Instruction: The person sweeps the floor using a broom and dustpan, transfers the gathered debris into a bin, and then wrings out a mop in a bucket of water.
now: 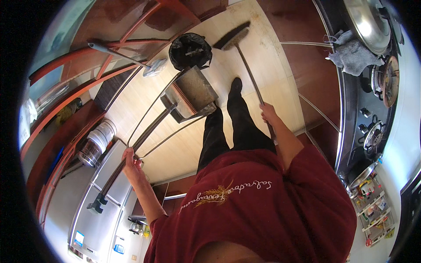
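My left hand is closed around the long handle of a dustpan. The dustpan's grey scoop, with a row of reddish comb teeth, is lifted in front of my legs, its edge close to the bin. That bin is lined with a black bag, and something pale lies inside. My right hand grips the dark handle of a broom. The broom's dark bristles rest on the floor at the far side, right of the bin.
A mop-like tool with a pale head leans by the red-framed door on the left. Behind my left hand stands a grey fridge. A stove with a grey cloth and a large lidded pan lines the right.
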`<act>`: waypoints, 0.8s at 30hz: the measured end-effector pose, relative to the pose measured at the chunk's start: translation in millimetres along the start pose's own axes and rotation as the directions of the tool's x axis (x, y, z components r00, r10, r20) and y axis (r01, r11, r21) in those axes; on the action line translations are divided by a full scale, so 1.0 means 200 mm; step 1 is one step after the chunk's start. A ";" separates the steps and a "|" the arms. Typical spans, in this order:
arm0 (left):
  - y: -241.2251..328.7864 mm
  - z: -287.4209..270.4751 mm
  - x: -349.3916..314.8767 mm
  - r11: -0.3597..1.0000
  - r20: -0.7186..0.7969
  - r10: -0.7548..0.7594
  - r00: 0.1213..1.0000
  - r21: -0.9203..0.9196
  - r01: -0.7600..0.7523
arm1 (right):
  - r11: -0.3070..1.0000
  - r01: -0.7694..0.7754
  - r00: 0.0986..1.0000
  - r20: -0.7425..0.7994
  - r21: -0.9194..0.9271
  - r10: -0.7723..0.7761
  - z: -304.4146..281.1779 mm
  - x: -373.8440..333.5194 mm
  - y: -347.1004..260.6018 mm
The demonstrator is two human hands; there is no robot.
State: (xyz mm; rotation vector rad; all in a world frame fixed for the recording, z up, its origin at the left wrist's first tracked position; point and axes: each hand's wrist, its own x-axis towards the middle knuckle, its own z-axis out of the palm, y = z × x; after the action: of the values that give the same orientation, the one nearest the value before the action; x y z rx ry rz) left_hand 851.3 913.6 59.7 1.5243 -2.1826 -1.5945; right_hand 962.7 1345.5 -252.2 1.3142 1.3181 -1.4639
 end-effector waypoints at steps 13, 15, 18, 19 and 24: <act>0.06 0.07 -0.01 0.998 0.000 0.055 0.998 0.003 -0.055 | 0.960 0.210 0.977 -0.007 -0.184 -0.215 -0.08 -0.20 -0.22; 0.12 0.15 0.00 0.998 0.001 0.056 0.998 -0.011 -0.055 | 0.841 0.374 0.918 0.025 -0.391 -0.397 0.04 0.08 -0.29; 0.15 0.22 0.07 0.991 0.023 0.101 0.995 -0.087 -0.099 | 0.779 0.358 0.929 0.116 -0.515 -0.350 0.19 0.30 -0.54; 0.16 0.25 0.11 0.991 0.037 0.106 0.994 -0.088 -0.102 | 0.806 0.300 0.948 0.069 -0.510 -0.309 0.22 0.28 -0.56; 0.18 0.39 0.26 0.990 0.083 0.119 0.989 -0.087 -0.111 | 0.779 0.273 0.946 0.008 -0.564 -0.325 0.03 0.27 -0.28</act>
State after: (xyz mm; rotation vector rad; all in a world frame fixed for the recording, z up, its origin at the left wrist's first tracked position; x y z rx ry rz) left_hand 758.0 930.6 24.9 1.3053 -2.1740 -1.7223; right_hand 898.2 1355.1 -294.0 0.8077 1.9077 -1.0812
